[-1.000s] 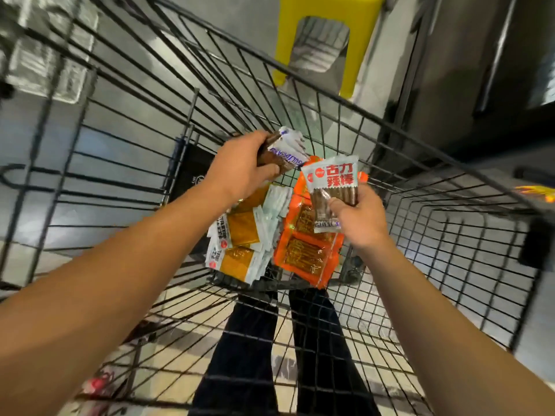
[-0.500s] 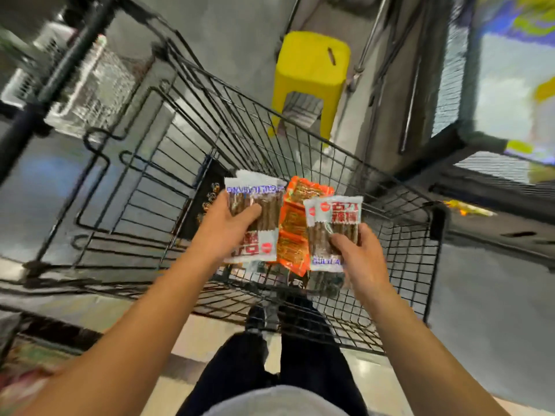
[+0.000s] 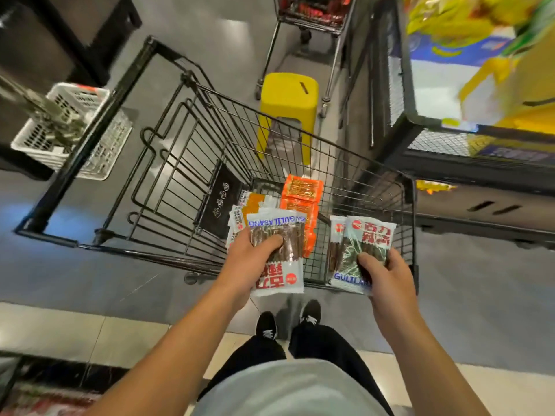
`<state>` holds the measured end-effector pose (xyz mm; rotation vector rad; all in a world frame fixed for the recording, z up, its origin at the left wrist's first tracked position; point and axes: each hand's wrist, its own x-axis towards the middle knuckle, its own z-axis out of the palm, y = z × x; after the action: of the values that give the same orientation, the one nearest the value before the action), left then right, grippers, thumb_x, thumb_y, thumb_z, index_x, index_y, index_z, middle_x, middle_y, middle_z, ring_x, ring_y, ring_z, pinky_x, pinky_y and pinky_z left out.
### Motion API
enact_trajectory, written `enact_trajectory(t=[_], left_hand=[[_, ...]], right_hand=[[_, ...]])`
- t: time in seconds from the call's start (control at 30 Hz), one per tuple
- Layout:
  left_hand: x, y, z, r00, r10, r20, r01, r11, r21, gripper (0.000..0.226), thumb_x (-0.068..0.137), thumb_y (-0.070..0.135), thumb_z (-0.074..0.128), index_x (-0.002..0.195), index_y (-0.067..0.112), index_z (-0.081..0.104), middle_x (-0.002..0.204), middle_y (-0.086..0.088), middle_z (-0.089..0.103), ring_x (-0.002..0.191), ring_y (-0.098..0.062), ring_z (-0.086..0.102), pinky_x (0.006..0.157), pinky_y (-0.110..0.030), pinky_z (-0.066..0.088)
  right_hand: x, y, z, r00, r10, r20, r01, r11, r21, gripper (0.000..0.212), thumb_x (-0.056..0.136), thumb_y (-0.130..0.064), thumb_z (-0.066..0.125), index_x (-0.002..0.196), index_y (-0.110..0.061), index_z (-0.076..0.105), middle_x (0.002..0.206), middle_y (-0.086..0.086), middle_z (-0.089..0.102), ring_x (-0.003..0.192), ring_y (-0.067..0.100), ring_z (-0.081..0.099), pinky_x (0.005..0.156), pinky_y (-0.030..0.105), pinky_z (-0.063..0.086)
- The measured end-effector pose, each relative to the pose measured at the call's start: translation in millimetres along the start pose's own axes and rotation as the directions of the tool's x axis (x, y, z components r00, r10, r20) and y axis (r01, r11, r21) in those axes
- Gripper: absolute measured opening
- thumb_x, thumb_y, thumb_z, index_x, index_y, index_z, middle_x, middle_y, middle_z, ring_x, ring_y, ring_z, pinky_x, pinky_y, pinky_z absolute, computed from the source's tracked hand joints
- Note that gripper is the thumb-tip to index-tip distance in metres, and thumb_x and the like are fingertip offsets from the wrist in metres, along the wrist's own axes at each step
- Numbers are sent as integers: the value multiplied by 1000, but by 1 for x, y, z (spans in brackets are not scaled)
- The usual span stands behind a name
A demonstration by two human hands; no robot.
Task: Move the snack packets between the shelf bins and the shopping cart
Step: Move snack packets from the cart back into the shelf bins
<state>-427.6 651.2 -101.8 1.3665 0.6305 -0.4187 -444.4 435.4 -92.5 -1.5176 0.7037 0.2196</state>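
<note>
**Both hands hold snack packets over the cart's near end**

Grey shop floor tiles spread under a black wire shopping cart [image 3: 192, 163], seen from above.

At the cart's near rim, the left hand [image 3: 252, 262] grasps a white-and-clear packet of brown snack sticks [image 3: 277, 253], thumb pressed across its clear window and fingers hidden behind it. This packet is upside down to the viewer, its red lettering toward the wrist and its blue-lettered edge pointing away.

The right hand [image 3: 387, 280] grips two like packets [image 3: 360, 250] stacked together, thumb on the front one, the second peeking out to the left behind it. Their red lettering stands upright, and the lower right corner is covered by the palm.

Inside the basket, just beyond the left hand, lie orange foil packets [image 3: 301, 190] and white packets with yellow-orange windows [image 3: 252, 205].

Past the cart stands a yellow plastic stool [image 3: 288, 94]. A white slotted plastic basket [image 3: 75, 127] sits at far left, and a black mesh shelf bin [image 3: 420, 127] with blurred yellow goods rises at right.
</note>
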Motion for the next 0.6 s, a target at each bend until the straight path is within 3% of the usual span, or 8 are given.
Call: enact_trajectory(t=[0.17,0.33,0.4,0.5,0.6], left_hand=[[-19,-13,33,997,31,74,-37,996,83,28,92,21,68,119,26,60,98,0,77,85,-21,75,84,-46,60],[-29,-19,90,984,95,153,-117,982,146,25,93,19,67,113,31,60,97,4,76,80,-14,75,74,-36,59],[-34,-23,117,978,116,175,-147,973,178,20,93,18,66,106,32,60,94,5,75,79,-13,74,71,-33,58],[-44,-30,165,970,121,212,-167,963,213,21,92,21,68,109,31,62,97,3,76,83,-17,75,79,-41,59],[-56,-41,221,964,141,224,-192,956,223,16,92,20,68,105,27,65,92,2,77,77,-15,75,73,-37,59]], right_hand=[[-23,20,-39,990,-5,-138,13,998,56,19,96,-10,62,111,-22,62,100,3,75,83,15,74,71,36,55],[-36,27,-95,961,-44,-274,66,995,75,15,94,-15,65,103,-26,60,97,-1,73,82,15,73,74,39,56],[-38,28,-123,952,-58,-299,85,994,76,15,94,-16,64,102,-28,60,96,-2,73,80,12,73,76,40,58],[-39,28,-172,941,-87,-327,114,991,64,17,95,-16,64,102,-30,59,97,-4,72,83,13,73,74,39,59],[-33,25,-229,937,-124,-328,149,987,52,18,95,-16,64,100,-32,57,98,-7,70,84,10,71,69,32,57]])
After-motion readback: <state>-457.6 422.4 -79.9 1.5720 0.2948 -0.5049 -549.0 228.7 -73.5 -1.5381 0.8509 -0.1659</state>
